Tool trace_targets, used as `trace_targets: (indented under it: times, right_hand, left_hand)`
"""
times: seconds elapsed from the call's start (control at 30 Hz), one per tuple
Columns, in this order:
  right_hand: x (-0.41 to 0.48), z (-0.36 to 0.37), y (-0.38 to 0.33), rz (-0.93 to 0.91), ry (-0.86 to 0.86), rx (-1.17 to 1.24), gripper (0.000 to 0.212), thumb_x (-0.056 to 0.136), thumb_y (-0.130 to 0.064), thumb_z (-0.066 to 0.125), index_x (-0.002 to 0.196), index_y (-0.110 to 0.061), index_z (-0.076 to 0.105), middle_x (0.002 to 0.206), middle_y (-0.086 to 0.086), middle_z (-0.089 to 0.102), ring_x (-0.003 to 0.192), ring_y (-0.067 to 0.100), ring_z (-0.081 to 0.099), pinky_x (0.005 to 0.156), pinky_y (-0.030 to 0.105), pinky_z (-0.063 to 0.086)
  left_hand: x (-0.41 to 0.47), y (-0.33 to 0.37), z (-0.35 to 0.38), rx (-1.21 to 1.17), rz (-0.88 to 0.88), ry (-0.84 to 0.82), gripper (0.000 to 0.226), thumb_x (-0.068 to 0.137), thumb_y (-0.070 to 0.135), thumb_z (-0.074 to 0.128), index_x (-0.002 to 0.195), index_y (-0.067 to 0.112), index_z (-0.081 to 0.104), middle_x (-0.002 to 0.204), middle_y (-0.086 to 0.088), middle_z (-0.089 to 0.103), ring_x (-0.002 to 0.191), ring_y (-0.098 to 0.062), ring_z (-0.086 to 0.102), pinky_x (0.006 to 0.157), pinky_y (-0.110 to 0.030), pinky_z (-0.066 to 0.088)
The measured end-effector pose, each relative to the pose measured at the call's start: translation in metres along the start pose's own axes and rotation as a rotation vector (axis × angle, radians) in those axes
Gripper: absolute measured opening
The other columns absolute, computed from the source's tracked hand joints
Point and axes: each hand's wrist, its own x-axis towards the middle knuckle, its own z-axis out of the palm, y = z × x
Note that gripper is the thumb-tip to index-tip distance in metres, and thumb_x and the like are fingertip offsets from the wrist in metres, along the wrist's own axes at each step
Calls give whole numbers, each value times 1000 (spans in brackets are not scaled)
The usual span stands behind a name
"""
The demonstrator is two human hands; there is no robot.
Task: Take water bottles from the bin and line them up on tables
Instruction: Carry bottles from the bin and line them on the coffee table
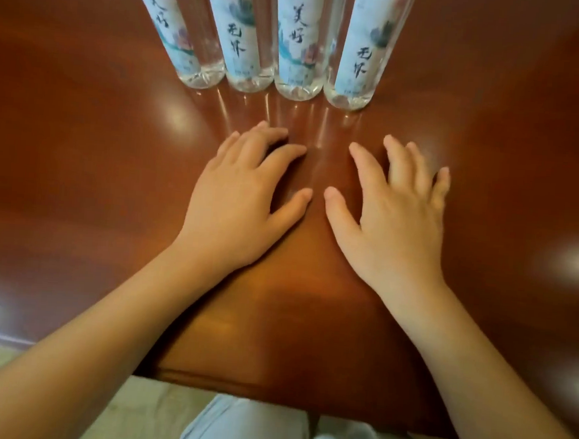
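Four bottles are seen standing upright in a row on the table: the first bottle, second bottle, third bottle and fourth bottle. Their bases are set side by side, touching or all but touching; which cannot be told. Their long axes run straight up from the wood, and the fanned lean is judged to come from the wide lens.

The left hand is laid palm down over the table with fingers spread and slightly bent, and nothing is held. It is nearer the first and second bottles. The right hand is held likewise, empty and relaxed, just beside the left and nearer the third and fourth. The row lies straight ahead of the fingertips, near but apart.

The bin is not in view, so a further bottle is judged to need a reach away from this row, and the nearer hand for it cannot be named. Necks and caps are cut off by the top edge, the label print is blurred, and it cannot be told whether the palms press the wood or hover
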Motion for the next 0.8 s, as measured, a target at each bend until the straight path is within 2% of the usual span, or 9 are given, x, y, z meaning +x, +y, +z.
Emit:
trace_targets:
  times: [0.27, 0.43, 0.5, 0.6, 0.67, 0.73, 0.8]
  right_hand:
    - [1, -4, -1, 25, -42, 12, 62, 93, -55, 39, 148, -27, 42, 159, 11, 30, 150, 35, 19, 118, 63, 10]
    - [0, -18, -3, 37, -149, 45, 63, 93, -53, 43, 150, -26, 40, 162, 12, 26, 151, 34, 16, 119, 63, 8]
    - [0, -29, -1, 21, -258, 32, 64, 96, -51, 44, 154, -28, 32, 165, 10, 17, 153, 32, 8, 120, 62, 6]
    - [2, -55, 6, 3, -515, -9, 69, 98, -50, 46, 157, -34, 15, 168, 4, -2, 154, 27, -5, 121, 59, 4]
    - [-3, -77, 9, 42, -671, 29, 74, 97, -50, 49, 158, -36, 8, 167, 2, -8, 154, 26, -8, 122, 57, 6]
    - [-14, -106, 9, 112, -742, 101, 77, 96, -52, 50, 157, -37, 5, 167, 2, -10, 154, 28, -7, 123, 55, 6]
    - [-30, -141, 6, 145, -730, 111, 78, 96, -54, 49, 158, -37, 4, 167, 3, -10, 154, 28, -7, 123, 54, 3]
  left_hand:
    - [3, 6, -5, -2, -30, -55, 53, 94, 49, 51, 137, 19, 53, 145, -6, 47, 143, -25, 32, 119, -44, 22]
    - [4, 12, -17, -25, -76, -156, 54, 93, 47, 51, 139, 19, 51, 147, -6, 44, 145, -26, 28, 121, -45, 18]
    - [6, 18, -25, -2, -103, -251, 58, 94, 47, 48, 145, 20, 43, 154, -6, 36, 149, -25, 20, 122, -46, 14]
    - [11, 28, -43, 95, -153, -510, 67, 95, 51, 44, 154, 26, 24, 163, -4, 15, 151, -23, 5, 122, -48, 7]
    - [11, 38, -63, 163, -174, -677, 72, 94, 56, 41, 155, 30, 14, 164, -3, 7, 152, -24, 2, 121, -51, 5]
    - [10, 49, -89, 202, -179, -769, 74, 94, 59, 40, 155, 32, 9, 164, -2, 7, 152, -24, 2, 120, -54, 3]
    - [8, 64, -123, 210, -164, -790, 74, 94, 59, 41, 155, 33, 7, 165, -2, 6, 152, -24, 1, 119, -57, 3]
